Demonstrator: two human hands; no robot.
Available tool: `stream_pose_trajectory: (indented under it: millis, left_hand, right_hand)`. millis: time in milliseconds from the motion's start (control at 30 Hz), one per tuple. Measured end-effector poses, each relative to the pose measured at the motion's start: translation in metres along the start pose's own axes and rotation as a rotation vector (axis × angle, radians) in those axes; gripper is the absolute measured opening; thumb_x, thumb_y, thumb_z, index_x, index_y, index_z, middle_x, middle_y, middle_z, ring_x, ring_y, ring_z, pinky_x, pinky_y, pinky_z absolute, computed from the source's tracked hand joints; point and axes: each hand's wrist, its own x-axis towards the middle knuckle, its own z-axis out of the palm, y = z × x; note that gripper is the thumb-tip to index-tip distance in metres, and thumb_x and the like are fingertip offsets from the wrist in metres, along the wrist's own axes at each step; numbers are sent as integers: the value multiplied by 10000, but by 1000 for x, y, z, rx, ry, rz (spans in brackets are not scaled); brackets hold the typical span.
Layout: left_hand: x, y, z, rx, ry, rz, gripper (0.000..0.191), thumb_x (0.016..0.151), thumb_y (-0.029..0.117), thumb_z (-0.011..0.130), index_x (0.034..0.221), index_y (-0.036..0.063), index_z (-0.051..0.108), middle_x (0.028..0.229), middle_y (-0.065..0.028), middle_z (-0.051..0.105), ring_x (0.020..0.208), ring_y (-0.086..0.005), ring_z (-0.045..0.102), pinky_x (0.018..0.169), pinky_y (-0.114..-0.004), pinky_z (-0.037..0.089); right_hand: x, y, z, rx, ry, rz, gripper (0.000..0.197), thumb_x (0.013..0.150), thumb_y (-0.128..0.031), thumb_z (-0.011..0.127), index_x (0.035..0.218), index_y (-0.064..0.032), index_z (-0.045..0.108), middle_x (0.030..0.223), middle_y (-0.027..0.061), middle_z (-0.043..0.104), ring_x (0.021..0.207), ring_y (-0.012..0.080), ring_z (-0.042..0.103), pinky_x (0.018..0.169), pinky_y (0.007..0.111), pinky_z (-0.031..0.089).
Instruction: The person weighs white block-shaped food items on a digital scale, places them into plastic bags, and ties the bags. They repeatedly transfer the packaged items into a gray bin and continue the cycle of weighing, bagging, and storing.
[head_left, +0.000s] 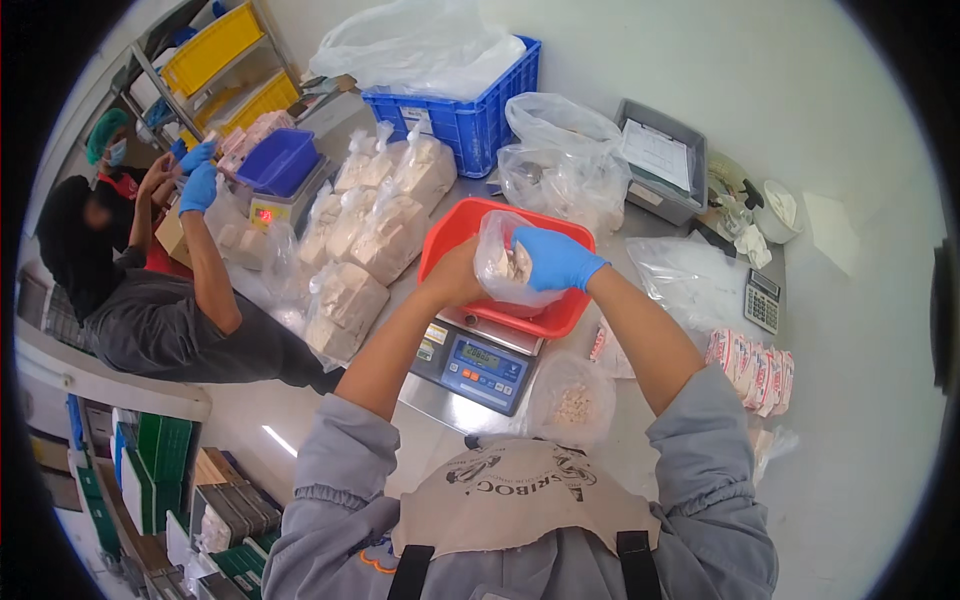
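A clear plastic bag with pale pieces inside is held over a red plastic tub, which rests on a digital scale. My left hand, bare, grips the bag's left side; its fingers are partly hidden behind the plastic. My right hand, in a blue glove, is at the bag's mouth beside the pale pieces. Whether its fingers are closed on them I cannot tell. In front of the scale, near my apron, stands an open clear bag of small pale pieces.
Filled clear bags stand left of the tub. Behind are a blue crate and a grey bin. To the right lie plastic bags, a calculator and printed packs. Two co-workers are at the left by another scale.
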Motion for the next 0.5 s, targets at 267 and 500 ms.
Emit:
stream_pose_trajectory:
  millis: [267, 500]
  left_hand:
    - [-40, 4, -23, -32, 286, 81, 908, 727, 198, 821, 1480, 66, 333, 1428, -185, 485, 1335, -332, 460, 1124, -415, 361]
    - [-73, 67, -97, -358, 586, 42, 709, 869, 109, 676, 1476, 18, 320, 1398, -184, 506, 1259, -274, 519, 1071, -400, 409]
  right_hand:
    - [-44, -28, -53, 341, 316, -28, 592, 610, -221, 826, 1114, -54, 564, 1007, 135, 643, 935, 268, 641, 849, 369, 513]
    - [-127, -66, -88, 745, 408, 23, 563, 667, -132, 819, 1155, -61, 549, 1034, 34, 611, 974, 133, 598, 875, 319, 502]
